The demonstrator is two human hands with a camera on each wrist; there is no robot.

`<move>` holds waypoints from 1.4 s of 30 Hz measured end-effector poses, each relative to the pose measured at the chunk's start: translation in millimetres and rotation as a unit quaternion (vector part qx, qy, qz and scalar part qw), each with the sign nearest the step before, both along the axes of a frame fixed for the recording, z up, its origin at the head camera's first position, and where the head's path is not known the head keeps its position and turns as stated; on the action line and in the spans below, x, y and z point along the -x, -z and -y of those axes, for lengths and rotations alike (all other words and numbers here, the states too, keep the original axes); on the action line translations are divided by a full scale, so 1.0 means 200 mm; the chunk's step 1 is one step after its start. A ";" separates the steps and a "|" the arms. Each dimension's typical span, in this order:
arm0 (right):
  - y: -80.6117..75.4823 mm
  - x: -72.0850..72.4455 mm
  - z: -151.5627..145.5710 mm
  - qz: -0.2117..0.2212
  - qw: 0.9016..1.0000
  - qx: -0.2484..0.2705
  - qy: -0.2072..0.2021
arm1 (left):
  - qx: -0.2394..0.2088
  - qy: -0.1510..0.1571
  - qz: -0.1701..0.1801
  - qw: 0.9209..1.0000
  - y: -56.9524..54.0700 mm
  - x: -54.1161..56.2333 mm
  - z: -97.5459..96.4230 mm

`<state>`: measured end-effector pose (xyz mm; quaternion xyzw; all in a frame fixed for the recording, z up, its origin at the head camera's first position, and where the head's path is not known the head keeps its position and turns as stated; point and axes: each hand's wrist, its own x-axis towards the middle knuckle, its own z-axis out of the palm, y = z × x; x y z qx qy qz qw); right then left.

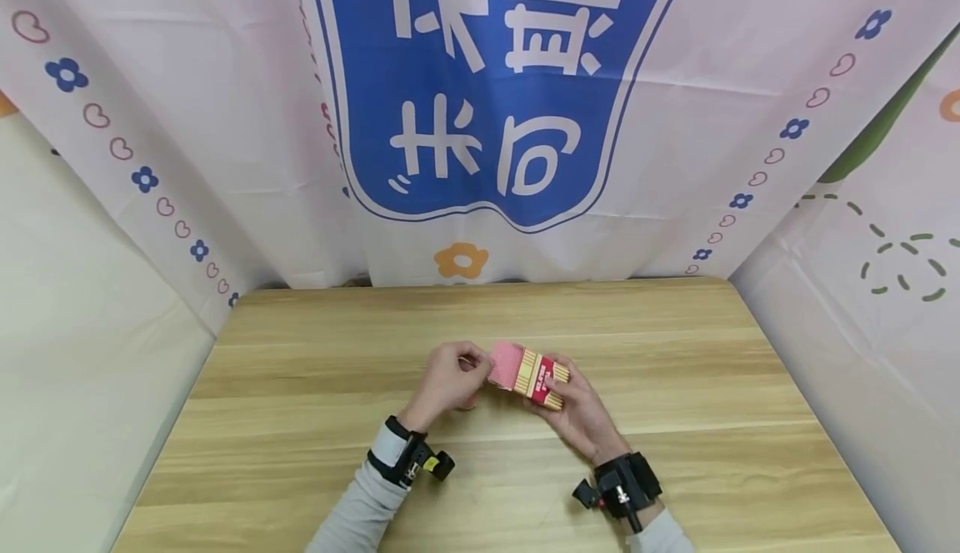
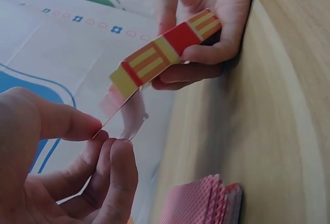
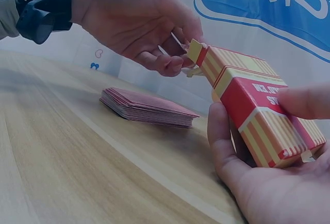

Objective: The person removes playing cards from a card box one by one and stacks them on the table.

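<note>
My right hand [image 1: 573, 407] grips a red-and-yellow striped card box [image 1: 542, 376] above the table, its thumb across the red label. From the box's left end a pink-patterned playing card [image 1: 506, 363] sticks out. My left hand [image 1: 455, 378] pinches this card's outer edge between thumb and fingertips. A small yellow flap [image 3: 195, 51] stands out from that same end of the box. On the table below, a stack of playing cards [image 3: 149, 108] lies with pink patterned backs up; in the head view my left hand mostly covers it.
The wood-grain table [image 1: 300, 453] reaches to a printed cloth [image 1: 675, 161] hanging at its back. More pale cloth closes off the left and right sides. Each wrist wears a strapped camera [image 1: 438, 464].
</note>
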<state>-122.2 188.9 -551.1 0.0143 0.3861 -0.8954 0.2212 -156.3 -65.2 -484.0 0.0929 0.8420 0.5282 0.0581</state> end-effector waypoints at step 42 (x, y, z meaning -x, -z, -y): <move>-0.01 0.01 0.00 0.028 0.999 -0.006 0.018 | -0.084 -0.103 0.001 0.991 -0.01 0.11 0.17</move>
